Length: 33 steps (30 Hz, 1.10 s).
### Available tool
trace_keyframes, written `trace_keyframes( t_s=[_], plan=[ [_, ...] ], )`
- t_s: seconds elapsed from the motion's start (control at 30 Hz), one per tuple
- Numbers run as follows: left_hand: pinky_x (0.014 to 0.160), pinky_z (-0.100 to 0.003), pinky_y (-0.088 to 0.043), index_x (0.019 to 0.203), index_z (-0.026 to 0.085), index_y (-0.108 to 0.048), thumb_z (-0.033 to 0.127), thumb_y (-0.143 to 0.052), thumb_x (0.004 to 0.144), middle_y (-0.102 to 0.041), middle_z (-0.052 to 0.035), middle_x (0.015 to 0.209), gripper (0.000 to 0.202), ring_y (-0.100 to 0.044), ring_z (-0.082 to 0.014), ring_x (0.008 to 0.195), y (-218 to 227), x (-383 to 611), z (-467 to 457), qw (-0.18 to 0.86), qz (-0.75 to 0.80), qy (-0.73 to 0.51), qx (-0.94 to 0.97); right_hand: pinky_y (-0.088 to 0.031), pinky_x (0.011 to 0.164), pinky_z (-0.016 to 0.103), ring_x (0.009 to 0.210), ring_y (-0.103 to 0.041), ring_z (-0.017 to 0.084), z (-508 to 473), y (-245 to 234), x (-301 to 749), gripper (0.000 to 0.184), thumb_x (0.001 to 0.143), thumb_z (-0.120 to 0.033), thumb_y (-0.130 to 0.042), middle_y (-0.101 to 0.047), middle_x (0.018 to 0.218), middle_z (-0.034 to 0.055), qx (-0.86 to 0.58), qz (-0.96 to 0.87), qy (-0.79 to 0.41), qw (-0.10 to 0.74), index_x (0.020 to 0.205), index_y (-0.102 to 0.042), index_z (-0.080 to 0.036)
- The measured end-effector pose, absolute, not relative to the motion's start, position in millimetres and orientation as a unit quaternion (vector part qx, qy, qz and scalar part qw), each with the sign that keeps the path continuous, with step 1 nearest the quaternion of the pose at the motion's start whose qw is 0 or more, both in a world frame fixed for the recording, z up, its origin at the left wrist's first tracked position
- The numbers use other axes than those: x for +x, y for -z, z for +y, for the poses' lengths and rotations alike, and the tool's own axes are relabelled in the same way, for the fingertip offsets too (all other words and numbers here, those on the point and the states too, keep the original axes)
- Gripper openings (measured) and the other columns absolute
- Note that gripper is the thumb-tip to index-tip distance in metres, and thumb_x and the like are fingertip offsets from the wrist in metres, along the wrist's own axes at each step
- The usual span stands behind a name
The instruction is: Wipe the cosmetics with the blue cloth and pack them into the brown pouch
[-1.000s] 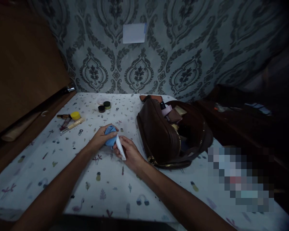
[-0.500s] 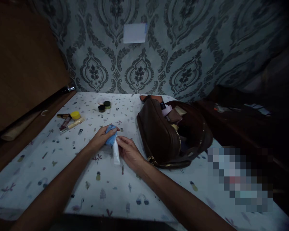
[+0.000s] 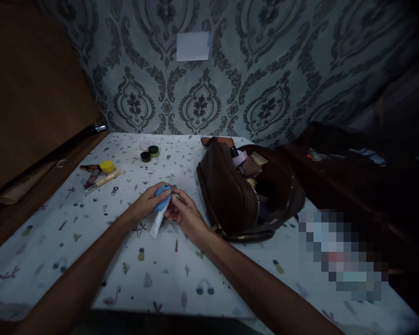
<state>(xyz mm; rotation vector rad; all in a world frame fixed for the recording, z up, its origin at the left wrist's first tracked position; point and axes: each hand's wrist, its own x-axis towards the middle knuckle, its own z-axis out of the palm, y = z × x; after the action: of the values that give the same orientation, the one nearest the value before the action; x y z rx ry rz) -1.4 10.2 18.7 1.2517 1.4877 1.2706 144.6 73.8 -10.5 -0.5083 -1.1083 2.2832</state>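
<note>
A crumpled blue cloth (image 3: 162, 201) is gripped in my left hand (image 3: 147, 201), over the upper end of a white squeeze tube (image 3: 157, 225). The tube slants down to the left above the patterned tablecloth. My right hand (image 3: 188, 217) is closed at the tube's upper end, its thumb and fingertips touching the edge of the cloth. That end of the tube is hidden by the cloth and fingers. Right of my hands stands a brown leather toiletry bag (image 3: 226, 193), unzipped, with several cosmetics (image 3: 250, 166) showing inside.
At the left lie a yellow-lidded jar (image 3: 107, 167), a cream-coloured tube (image 3: 108, 179) and small dark cosmetics. Two small dark-lidded jars (image 3: 153, 151) stand farther back. A pixelated item (image 3: 342, 256) lies at the right. A wooden panel (image 3: 31, 102) borders the left and a patterned wall the back.
The white tube has swung from nearly upright to slanting, its lower end moving left. My right fingers have shifted slightly up around its upper end. The whole view has moved a little.
</note>
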Motion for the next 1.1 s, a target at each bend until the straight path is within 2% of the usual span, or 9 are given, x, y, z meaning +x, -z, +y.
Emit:
trace_keyframes(
  t_s=[0.1,0.2,0.4,0.57,0.7,0.9,1.1],
  plan=[
    [0.082,-0.029,-0.047,0.113,0.020,-0.066,0.056,-0.062,0.086,-0.069,-0.0045,0.098,0.045,-0.062,-0.0208,0.091,-16.7,-1.4,10.8,0.388,0.589,-0.500,0.503,-0.046,0.049,0.018,0.053,-0.061,0.009,74.8,11.0,144.3,0.046,0.067,-0.045,-0.086,-0.066,0.064,-0.0042,-0.192,-0.420,-0.839,0.287,0.099,-0.064,-0.021],
    [0.081,-0.029,-0.046,0.108,0.020,-0.067,0.056,-0.062,0.087,-0.068,-0.0034,0.092,0.042,-0.061,-0.0204,0.088,-15.9,-0.7,10.7,0.392,0.585,-0.493,0.512,-0.046,0.048,0.018,0.052,-0.060,0.009,76.8,11.5,143.7,0.043,0.066,-0.045,-0.086,-0.065,0.062,-0.0035,-0.196,-0.427,-0.825,0.314,0.093,-0.066,-0.019],
    [0.070,-0.026,-0.044,0.096,0.019,-0.060,0.054,-0.062,0.087,-0.057,0.0016,0.079,0.036,-0.054,-0.0160,0.075,-17.6,0.4,6.8,0.418,0.587,-0.472,0.509,-0.047,0.047,0.019,0.052,-0.059,0.009,79.8,11.6,143.1,0.039,0.064,-0.041,-0.088,-0.065,0.065,-0.0033,-0.203,-0.427,-0.816,0.331,0.087,-0.066,-0.019],
    [0.056,-0.022,-0.037,0.086,0.021,-0.050,0.059,-0.065,0.083,-0.049,0.0050,0.073,0.041,-0.046,-0.0119,0.064,-18.3,0.3,5.3,0.451,0.588,-0.459,0.490,-0.046,0.046,0.019,0.049,-0.058,0.008,80.0,12.3,142.0,0.039,0.063,-0.042,-0.088,-0.064,0.063,-0.0039,-0.212,-0.428,-0.814,0.332,0.084,-0.064,-0.019],
    [0.056,-0.023,-0.037,0.088,0.021,-0.049,0.060,-0.070,0.078,-0.052,0.0041,0.074,0.045,-0.050,-0.0129,0.065,-19.0,-0.8,4.7,0.485,0.579,-0.450,0.477,-0.044,0.045,0.019,0.046,-0.056,0.008,79.6,10.5,142.0,0.039,0.063,-0.042,-0.088,-0.062,0.058,-0.0046,-0.215,-0.429,-0.812,0.331,0.083,-0.064,-0.019],
    [0.059,-0.023,-0.041,0.093,0.020,-0.054,0.051,-0.077,0.076,-0.059,0.0012,0.079,0.042,-0.055,-0.0141,0.070,-16.5,-4.5,2.3,0.519,0.565,-0.457,0.449,-0.042,0.044,0.020,0.046,-0.055,0.010,81.7,6.8,143.7,0.037,0.063,-0.041,-0.088,-0.061,0.053,-0.0042,-0.216,-0.425,-0.812,0.337,0.081,-0.065,-0.019],
    [0.053,-0.020,-0.040,0.096,0.019,-0.058,0.043,-0.086,0.066,-0.061,0.0017,0.078,0.047,-0.055,-0.0106,0.062,-14.6,-4.8,1.7,0.553,0.542,-0.492,0.398,-0.041,0.047,0.020,0.049,-0.052,0.009,90.1,2.6,146.1,0.034,0.062,-0.038,-0.088,-0.060,0.054,-0.0041,-0.220,-0.400,-0.816,0.354,0.076,-0.064,-0.019]
  ],
)
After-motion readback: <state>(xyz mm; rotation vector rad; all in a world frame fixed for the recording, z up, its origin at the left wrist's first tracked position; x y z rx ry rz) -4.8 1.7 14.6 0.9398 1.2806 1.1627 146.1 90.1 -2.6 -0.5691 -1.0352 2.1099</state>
